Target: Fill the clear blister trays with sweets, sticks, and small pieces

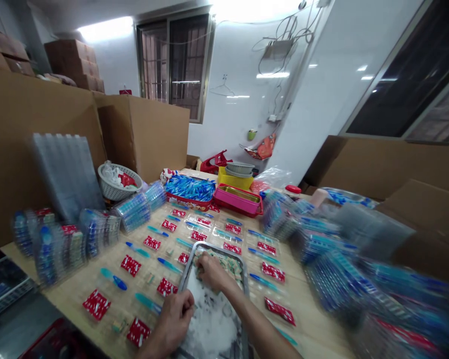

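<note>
A metal tray (243, 299) lies in front of me, dusted with white powder. At its far end is a heap of small pale greenish pieces (230, 265). My right hand (211, 271) reaches into that heap, fingers bent down and pinched; what they grip is hidden. Over the tray's left edge, my left hand (174, 316) is closed, fingertips together, its contents too small to make out. Around the tray, clear plastic packs in rows hold red-and-white packets (130, 265) and blue plastic tools (168, 264). Some packs also hold small pale pieces (119, 325).
Blurred stacks of filled clear packs (344, 284) line the right side, with more stacks (97, 234) at left. At the back are a basket of blue tools (190, 188), a pink tray (237, 199) and a yellow basket (235, 178). A grey basket (114, 188) stands left by cardboard.
</note>
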Tool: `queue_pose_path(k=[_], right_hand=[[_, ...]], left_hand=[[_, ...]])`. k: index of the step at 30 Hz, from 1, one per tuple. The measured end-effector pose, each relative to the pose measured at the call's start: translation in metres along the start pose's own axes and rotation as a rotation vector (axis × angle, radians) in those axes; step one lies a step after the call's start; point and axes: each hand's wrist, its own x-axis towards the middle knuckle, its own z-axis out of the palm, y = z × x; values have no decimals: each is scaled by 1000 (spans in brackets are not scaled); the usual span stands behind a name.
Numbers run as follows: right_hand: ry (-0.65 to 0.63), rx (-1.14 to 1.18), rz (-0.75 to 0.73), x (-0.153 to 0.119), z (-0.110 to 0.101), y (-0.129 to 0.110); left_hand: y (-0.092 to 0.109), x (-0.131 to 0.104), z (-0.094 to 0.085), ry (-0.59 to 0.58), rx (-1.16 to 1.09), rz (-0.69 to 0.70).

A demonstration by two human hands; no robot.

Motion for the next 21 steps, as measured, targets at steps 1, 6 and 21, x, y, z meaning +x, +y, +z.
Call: queue_pose_path(k=[1, 6, 21], right_hand=[[-1, 7, -17, 0, 0, 0], [25, 70, -101, -5, 1, 2], [59, 679, 19, -54, -5, 17]], left_hand=[[0, 0, 0, 4, 1, 5], [-2, 2, 0, 13, -16, 10], [20, 32, 14, 67, -28, 142]])
